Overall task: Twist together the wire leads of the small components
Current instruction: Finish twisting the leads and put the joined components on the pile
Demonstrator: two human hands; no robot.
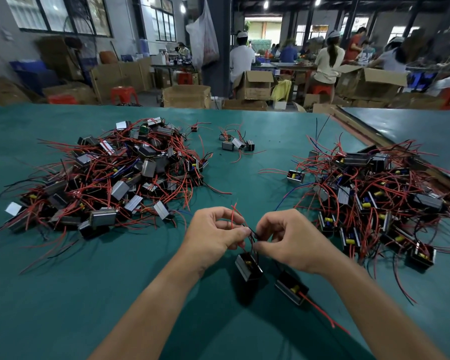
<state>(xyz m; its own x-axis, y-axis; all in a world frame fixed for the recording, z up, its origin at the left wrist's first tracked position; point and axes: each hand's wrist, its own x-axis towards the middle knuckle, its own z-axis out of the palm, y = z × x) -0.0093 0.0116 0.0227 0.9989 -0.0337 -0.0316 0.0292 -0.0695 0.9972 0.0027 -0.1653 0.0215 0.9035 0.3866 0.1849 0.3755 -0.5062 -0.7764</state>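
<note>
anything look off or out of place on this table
Nothing looks broken or spilled. The left pile and right pile are tangled heaps, and a small cluster sits apart at the far middle of the table. The left hand and right hand pinch wires above one component; a second component lies by the right wrist.

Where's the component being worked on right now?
Head view, low centre: the component is just below the left hand and right hand, its leads pinched between them.

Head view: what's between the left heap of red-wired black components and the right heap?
Mostly bare green table mat; a cluster of grey-and-black components at the far end; left hand and right hand pinching red wire leads nearest. Head view.
</note>
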